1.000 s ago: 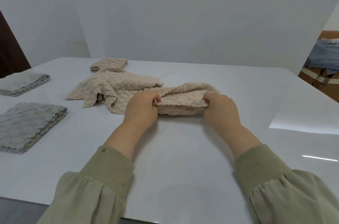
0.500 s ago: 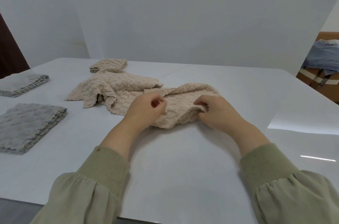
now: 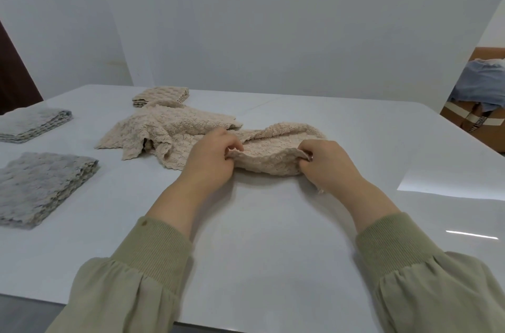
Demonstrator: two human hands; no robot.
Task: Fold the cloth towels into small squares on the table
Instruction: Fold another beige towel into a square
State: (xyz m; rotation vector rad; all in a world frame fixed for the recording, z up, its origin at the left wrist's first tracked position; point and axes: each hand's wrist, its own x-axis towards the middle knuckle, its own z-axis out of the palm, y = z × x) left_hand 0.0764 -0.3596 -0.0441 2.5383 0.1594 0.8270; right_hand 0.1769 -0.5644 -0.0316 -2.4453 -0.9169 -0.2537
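- We see a beige towel (image 3: pixel 269 162), knobbly in texture, bunched at mid-table; its near edge is raised and pinched between the left hand (image 3: pixel 210 162) and the right hand (image 3: pixel 329 167), sagging a little between them.
- We find crumpled beige cloth (image 3: pixel 169 130) spread unfolded to its left and behind, touching it; we cannot tell where one piece ends.
- A folded beige square (image 3: pixel 161 96) lies flat just behind that heap.
- We count two folded grey ones at the left: the near grey towel (image 3: pixel 41 185) and the far grey towel (image 3: pixel 32 123), apart.
- All rest on the glossy white table (image 3: pixel 273 237).
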